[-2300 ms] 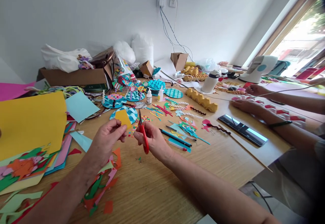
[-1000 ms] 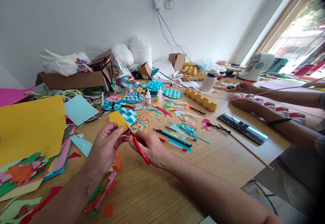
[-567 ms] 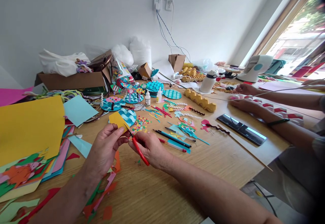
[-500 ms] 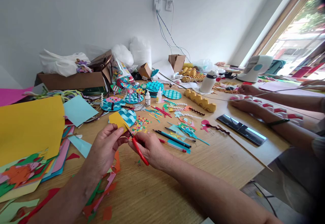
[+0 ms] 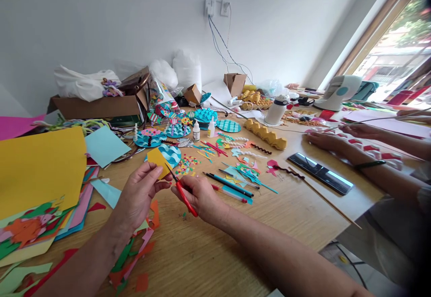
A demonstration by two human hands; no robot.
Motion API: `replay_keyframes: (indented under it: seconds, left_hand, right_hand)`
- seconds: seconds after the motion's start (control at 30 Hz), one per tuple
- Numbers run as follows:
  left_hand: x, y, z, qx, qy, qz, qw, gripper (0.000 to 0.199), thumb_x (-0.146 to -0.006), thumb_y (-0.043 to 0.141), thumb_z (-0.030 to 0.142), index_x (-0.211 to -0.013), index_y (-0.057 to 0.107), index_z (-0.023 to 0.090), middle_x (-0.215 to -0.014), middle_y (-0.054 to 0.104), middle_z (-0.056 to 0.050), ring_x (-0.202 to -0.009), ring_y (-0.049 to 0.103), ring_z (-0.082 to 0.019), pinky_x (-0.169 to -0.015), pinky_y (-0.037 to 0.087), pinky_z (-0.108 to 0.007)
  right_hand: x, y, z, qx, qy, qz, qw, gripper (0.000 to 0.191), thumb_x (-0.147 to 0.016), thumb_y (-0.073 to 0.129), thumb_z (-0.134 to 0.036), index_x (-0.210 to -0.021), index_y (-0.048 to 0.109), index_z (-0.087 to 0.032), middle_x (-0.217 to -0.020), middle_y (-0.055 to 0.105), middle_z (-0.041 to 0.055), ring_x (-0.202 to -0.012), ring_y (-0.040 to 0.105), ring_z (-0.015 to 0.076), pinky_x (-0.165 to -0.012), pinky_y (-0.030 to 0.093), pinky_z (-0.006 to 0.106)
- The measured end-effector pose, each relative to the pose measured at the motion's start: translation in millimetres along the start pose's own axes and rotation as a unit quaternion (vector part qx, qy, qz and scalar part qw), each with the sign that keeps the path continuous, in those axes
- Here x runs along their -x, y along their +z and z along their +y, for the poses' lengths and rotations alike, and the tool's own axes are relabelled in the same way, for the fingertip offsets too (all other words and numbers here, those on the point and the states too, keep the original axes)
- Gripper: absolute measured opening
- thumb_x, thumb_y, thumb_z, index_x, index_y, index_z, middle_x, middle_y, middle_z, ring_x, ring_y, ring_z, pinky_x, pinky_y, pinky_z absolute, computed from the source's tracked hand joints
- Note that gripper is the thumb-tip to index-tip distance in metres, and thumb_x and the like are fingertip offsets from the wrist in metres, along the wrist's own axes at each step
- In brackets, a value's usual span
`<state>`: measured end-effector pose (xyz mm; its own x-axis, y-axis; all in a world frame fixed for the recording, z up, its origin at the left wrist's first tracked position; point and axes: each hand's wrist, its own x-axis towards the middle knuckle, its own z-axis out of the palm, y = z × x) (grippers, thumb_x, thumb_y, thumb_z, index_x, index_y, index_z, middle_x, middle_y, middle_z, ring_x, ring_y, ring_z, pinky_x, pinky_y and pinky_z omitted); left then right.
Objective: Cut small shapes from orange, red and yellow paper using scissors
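Note:
Between the thumb and fingers of my left hand [image 5: 139,194] is a small piece of yellow paper [image 5: 156,159], raised above the table. My right hand [image 5: 202,198] grips a pair of scissors [image 5: 184,197] with red handles; their blades reach the paper's right edge. Whether the blades are fully closed is too small to tell. Behind the paper lies a blue wavy paper disc [image 5: 171,153], partly covered by it. Small coloured paper dots [image 5: 186,164] are scattered just beyond the scissors. Paper scraps [image 5: 143,247] lie below my left wrist.
Pens [image 5: 230,184], two glue bottles [image 5: 196,131] and a yellow egg-carton strip [image 5: 265,134] lie ahead. At right are a phone [image 5: 319,172], a wooden stick [image 5: 333,203] and a co-worker's hands [image 5: 323,141]. Coloured sheets [image 5: 43,167] are piled at left.
The yellow paper has turned slightly in my left hand, and the scissors have shifted a little against its edge. One of the co-worker's hands has moved nearer and to the right.

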<state>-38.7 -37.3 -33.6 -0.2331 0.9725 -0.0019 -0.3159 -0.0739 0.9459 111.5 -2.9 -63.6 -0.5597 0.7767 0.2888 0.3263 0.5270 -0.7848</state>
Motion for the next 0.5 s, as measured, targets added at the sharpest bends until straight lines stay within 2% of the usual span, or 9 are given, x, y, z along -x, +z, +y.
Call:
replay_keyframes:
  seconds: [0.13,0.5]
  left_hand:
    - [-2.2,-3.0,-0.5,-0.011,0.016,-0.003,1.0,0.02,-0.066,0.077,0.032,-0.08,0.07,0.019,-0.075,0.069,0.001,-0.066,0.064,-0.013,-0.056,0.055,-0.022]
    - [-1.7,-2.7,-1.7,-0.023,0.008,0.011,1.0,0.021,-0.062,0.079,0.033,-0.072,0.069,0.018,-0.072,0.067,0.001,-0.064,0.063,-0.013,-0.057,0.055,-0.022]
  right_hand:
    - [-0.3,0.4,0.4,0.002,0.007,-0.007,1.0,0.05,-0.087,0.045,-0.06,-0.06,0.037,-0.019,-0.051,0.037,-0.0053,-0.047,0.033,0.0066,-0.046,0.024,0.021]
    - [2.7,0.2,-2.3,-0.036,0.026,-0.008,0.999,0.044,-0.085,0.054,-0.052,-0.06,0.04,-0.018,-0.052,0.038,-0.0061,-0.049,0.033,0.0065,-0.047,0.026,0.019]
